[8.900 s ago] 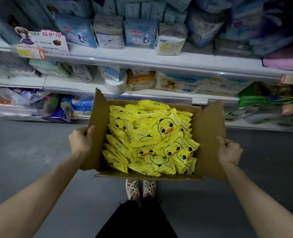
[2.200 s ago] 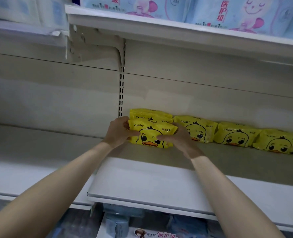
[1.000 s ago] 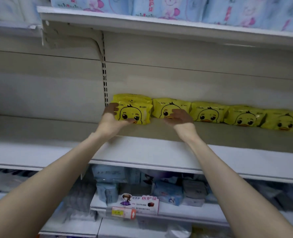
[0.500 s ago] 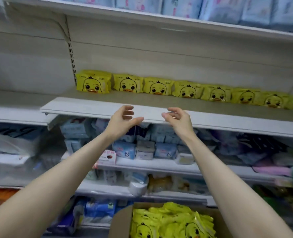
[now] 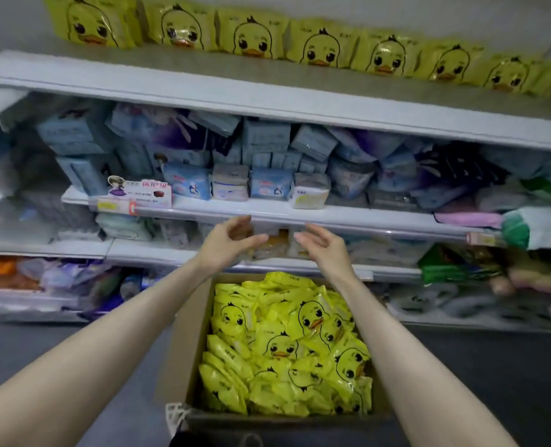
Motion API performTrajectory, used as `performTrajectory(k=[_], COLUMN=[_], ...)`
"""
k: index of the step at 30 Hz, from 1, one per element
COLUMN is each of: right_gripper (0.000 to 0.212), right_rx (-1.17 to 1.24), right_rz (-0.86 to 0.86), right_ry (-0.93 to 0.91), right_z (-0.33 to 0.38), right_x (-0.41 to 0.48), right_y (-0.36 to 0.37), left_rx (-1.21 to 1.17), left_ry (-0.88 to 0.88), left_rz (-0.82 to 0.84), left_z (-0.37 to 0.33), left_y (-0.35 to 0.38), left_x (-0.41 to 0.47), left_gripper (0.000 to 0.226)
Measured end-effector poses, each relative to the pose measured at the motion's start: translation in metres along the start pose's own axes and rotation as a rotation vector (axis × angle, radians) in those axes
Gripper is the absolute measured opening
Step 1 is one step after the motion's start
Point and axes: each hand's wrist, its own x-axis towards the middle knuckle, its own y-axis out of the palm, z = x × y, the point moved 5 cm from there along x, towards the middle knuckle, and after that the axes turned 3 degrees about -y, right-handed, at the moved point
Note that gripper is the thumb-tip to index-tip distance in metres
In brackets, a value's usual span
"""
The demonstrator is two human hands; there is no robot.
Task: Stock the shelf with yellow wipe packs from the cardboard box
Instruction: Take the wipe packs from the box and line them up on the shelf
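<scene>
Yellow wipe packs (image 5: 287,350) in cardboard box (image 5: 187,350), below left grip (image 5: 225,245), right grip (image 5: 324,250); both loosely spread, empty

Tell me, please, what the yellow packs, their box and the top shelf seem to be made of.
Yellow packs: thin plastic film, glossy; it crinkles and catches highlights.
Box: brown cardboard, matte, with a folded flap.
Top shelf: probably painted metal, smooth off-white with a straight front lip, though the picture cannot confirm it.
</scene>
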Motion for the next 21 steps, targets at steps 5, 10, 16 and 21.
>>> performTrajectory(k=[5, 10, 16, 21], right_gripper=[0.051, 0.051, 0.052, 0.05], right_rx=[-0.048, -0.068, -0.116, -0.125], right_rz=[0.028, 0.052, 0.118, 0.151], right_ry=[0.125, 0.265, 0.411, 0.478], right_z=[-0.069, -0.133, -0.198, -0.232], right_x=[-0.017, -0.039, -0.059, -0.062], right_y=[0.002, 0.016, 0.042, 0.071], left_rx=[0.019, 0.057, 0.117, 0.092], left_ry=[-0.159, -0.33, -0.466, -0.558], left_rz=[0.063, 0.093, 0.089, 0.061], left_z=[0.072, 0.144, 0.214, 0.257], left_y=[0.018, 0.029, 0.028, 0.016], left_x=[-0.004, -0.017, -0.028, -0.034], left_gripper=[0.067, 0.071, 0.067, 0.066])
